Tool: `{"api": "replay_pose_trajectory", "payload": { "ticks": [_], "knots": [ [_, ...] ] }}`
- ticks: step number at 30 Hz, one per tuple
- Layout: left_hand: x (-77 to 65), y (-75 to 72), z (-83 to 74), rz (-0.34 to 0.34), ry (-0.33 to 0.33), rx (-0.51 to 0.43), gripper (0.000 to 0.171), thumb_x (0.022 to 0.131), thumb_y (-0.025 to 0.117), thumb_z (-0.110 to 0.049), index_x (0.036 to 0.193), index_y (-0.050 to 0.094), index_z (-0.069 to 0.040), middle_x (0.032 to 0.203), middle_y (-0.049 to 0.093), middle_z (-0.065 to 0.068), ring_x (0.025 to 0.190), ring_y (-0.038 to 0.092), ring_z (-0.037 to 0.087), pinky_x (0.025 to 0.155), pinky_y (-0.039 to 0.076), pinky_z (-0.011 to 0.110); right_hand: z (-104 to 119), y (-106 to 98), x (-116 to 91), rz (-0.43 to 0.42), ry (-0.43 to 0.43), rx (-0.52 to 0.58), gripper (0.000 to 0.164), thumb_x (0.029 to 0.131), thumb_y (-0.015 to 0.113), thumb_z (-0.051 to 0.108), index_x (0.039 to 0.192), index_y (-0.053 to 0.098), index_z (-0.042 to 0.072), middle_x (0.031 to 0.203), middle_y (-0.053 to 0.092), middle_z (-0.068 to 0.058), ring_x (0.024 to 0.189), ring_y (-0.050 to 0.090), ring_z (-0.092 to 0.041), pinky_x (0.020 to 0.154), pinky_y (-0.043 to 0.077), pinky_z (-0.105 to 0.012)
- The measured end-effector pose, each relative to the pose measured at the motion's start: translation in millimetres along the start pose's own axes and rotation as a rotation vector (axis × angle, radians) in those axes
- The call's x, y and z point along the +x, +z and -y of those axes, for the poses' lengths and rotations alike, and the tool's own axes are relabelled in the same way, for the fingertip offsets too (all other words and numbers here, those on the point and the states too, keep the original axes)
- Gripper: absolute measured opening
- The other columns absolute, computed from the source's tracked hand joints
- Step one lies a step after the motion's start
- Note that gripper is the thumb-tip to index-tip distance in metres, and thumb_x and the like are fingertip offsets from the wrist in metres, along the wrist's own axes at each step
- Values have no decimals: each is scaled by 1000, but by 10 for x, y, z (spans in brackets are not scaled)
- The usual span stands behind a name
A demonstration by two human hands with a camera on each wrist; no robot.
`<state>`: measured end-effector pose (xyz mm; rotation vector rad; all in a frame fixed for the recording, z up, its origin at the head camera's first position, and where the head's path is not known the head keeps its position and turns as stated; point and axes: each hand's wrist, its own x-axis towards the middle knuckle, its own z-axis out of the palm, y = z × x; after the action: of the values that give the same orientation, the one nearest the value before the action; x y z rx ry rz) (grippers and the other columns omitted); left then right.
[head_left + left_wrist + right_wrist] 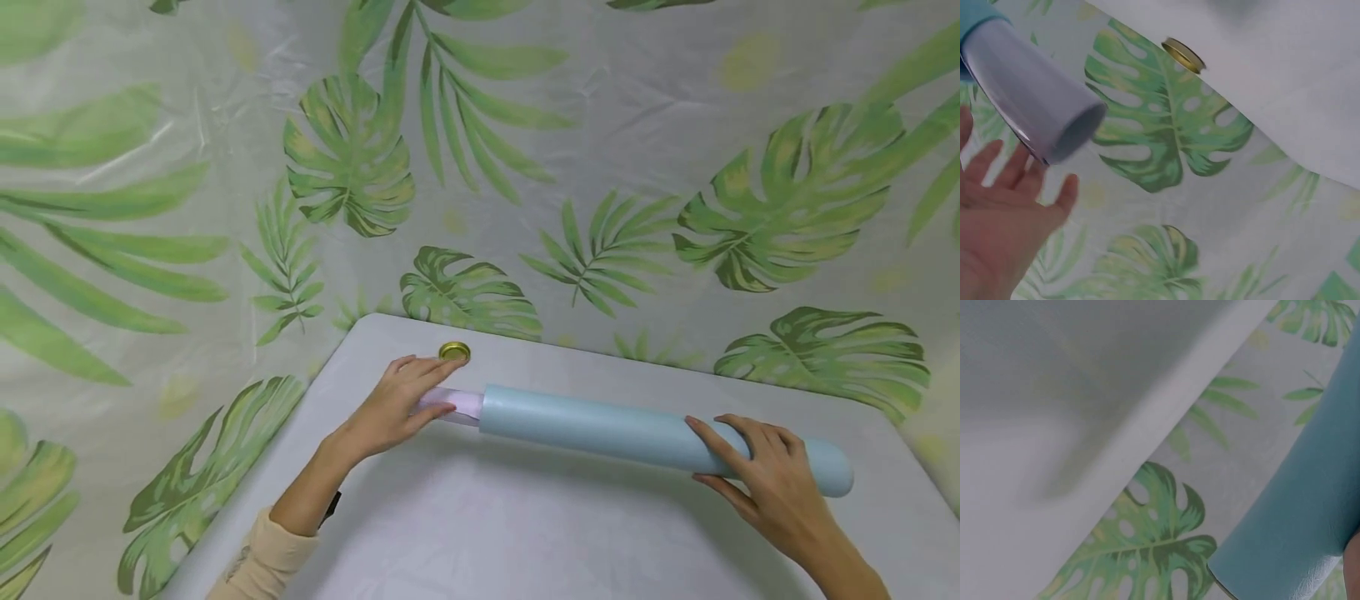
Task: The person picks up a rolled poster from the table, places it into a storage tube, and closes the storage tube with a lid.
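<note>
While the right hand point(776, 483) holds a long, pale blue tube point(592, 425) near its rounded end, the tube hangs above a white surface point(525, 542), casting a soft shadow on it. The right fingers bend over the top with the thumb at the near side — a firm-looking grip.

At the tube's other end, a hollow lilac cylinder point(469, 403) sticks out, its open mouth visible from the left wrist. The left hand point(401, 404) is beside this cylinder, its fingers spread and loosely extended, the thumb overlapping the cylinder in the head view; whether they touch it I cannot tell. Just beyond the left fingertips, a round gold lid point(454, 351) lies on the surface near its far edge.

A beige sleeve point(270, 546) covers the left forearm up to near the wrist. Past the surface's edge spreads a shiny pale sheet point(615, 75) printed with green tropical leaves.
</note>
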<state>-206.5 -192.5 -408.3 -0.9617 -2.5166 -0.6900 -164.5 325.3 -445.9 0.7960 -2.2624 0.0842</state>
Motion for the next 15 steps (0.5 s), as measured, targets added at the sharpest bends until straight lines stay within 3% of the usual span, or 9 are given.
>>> {"api": "replay_pose_trajectory", "payload": {
  "ticks": [2, 5, 9, 11, 15],
  "knots": [
    [-41, -55, 85, -53, -126, -64, 55, 101, 69, -28, 151, 54, -12, 146, 62, 11, 136, 57, 32, 114, 40, 59, -6, -14, 1, -13, -8, -10, 71, 102, 34, 72, 143, 63, 21, 117, 66, -22, 90, 67, -43, 82, 49, -63],
    [-146, -124, 247, -97, -371, -231, 48, 107, 59, -33, 149, 56, -11, 141, 64, 14, 132, 60, 34, 111, 45, 58, -15, -31, 4, -26, -15, -15, 71, 103, 34, 72, 143, 63, 21, 116, 67, -22, 89, 67, -43, 81, 49, -63],
    [-299, -132, 447, -33, -632, -520, 55, 111, 46, -44, 150, 53, -6, 133, 66, 20, 118, 68, 33, 101, 54, 51, -15, -54, -19, -28, -13, -22, 71, 103, 33, 72, 142, 64, 21, 116, 67, -22, 90, 66, -42, 82, 48, -62],
    [-350, -95, 500, 20, -712, -673, 58, 111, 44, -46, 151, 52, -4, 129, 66, 22, 109, 73, 32, 95, 58, 43, -8, -64, -43, -22, -11, -23, 71, 103, 33, 72, 142, 64, 21, 116, 66, -22, 91, 66, -42, 82, 47, -62],
    [-386, -7, 497, 71, -750, -866, 57, 109, 50, -42, 152, 51, -4, 127, 66, 21, 92, 77, 24, 83, 61, 30, 19, -60, -69, -37, -13, -17, 71, 103, 33, 72, 141, 64, 21, 117, 66, -21, 91, 65, -42, 81, 46, -62]
  ]
}}
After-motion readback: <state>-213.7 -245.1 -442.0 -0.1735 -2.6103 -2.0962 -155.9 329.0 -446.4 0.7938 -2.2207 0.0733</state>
